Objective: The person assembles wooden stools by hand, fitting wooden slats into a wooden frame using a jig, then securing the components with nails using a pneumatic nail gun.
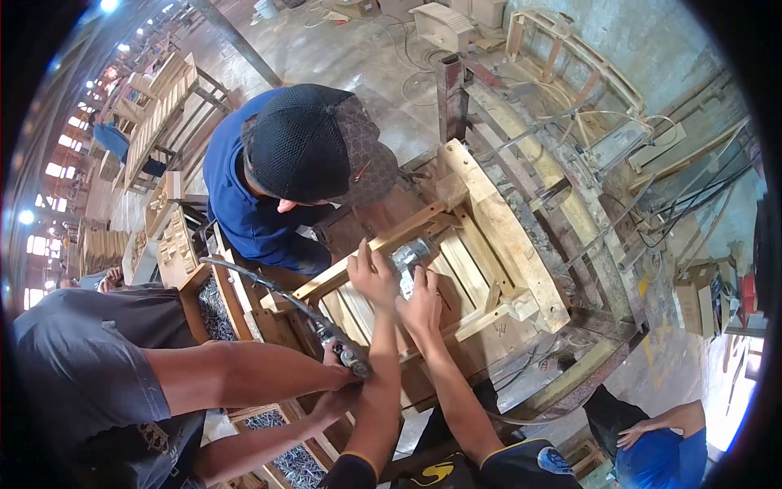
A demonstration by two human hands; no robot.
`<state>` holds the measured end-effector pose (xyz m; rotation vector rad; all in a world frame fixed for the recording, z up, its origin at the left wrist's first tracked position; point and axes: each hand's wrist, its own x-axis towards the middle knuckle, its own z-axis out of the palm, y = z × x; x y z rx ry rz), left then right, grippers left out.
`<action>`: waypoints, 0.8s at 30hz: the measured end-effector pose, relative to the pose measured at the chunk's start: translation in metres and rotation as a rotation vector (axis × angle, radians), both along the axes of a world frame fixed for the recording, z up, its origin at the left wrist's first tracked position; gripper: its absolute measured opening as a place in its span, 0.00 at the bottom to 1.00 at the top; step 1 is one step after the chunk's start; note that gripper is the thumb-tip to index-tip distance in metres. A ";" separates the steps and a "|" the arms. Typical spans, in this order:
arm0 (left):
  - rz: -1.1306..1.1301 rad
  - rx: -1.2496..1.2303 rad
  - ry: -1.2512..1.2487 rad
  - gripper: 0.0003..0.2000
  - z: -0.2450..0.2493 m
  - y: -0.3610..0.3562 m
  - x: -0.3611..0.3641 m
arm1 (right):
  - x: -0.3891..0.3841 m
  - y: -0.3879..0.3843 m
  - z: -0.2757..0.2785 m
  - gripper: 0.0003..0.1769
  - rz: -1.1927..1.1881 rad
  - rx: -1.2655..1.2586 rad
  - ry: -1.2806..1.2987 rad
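Observation:
A wooden frame with slats [468,253] lies in front of me, with a thick pale end board [507,232] on its right. Over the slats, my right hand [419,303] is closed around the lower end of a silver-grey tool [411,257] with a white label. The exact kind of tool cannot be made out. My left hand [373,277] is just left of it, fingers apart and raised beside the long rail [391,240] of the frame.
At left, a co-worker holds an air screwdriver [349,356] on a hose, close to my left forearm. Another person in a dark cap [301,143] bends over the frame's far side. Boxes of screws [213,310] stand at left; a metal stand [586,228] runs along the right.

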<state>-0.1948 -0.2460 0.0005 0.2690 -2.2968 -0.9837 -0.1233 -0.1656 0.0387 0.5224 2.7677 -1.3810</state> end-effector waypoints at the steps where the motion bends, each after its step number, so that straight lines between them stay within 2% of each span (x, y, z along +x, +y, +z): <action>1: 0.016 0.076 0.058 0.13 -0.003 0.002 -0.001 | 0.000 -0.002 -0.003 0.38 -0.007 0.006 0.005; 8: 0.138 -0.155 -0.027 0.13 0.003 0.003 -0.004 | -0.006 -0.004 -0.008 0.36 -0.023 0.021 0.008; 9: 0.163 -0.169 0.002 0.10 0.003 0.004 -0.006 | -0.007 -0.002 -0.007 0.36 -0.018 0.020 -0.009; 15: 0.171 -0.147 -0.038 0.10 0.005 0.004 -0.006 | -0.009 -0.001 0.001 0.37 -0.030 0.055 -0.064; 18: 0.113 0.128 -0.049 0.11 0.009 0.005 -0.003 | -0.007 0.002 0.011 0.37 -0.039 0.052 -0.146; 19: 0.169 0.247 0.096 0.12 0.011 0.008 -0.001 | -0.003 0.007 0.014 0.37 -0.006 0.081 -0.153; 20: 0.241 0.434 0.046 0.13 0.004 0.007 0.008 | -0.001 0.012 0.017 0.37 0.023 0.109 -0.156; 22: 0.172 1.103 -0.014 0.14 0.009 0.006 0.039 | 0.019 0.028 0.038 0.38 0.064 0.103 -0.177; 24: 0.182 1.498 -0.209 0.14 0.013 -0.006 0.071 | 0.046 0.040 0.051 0.38 0.078 0.105 -0.167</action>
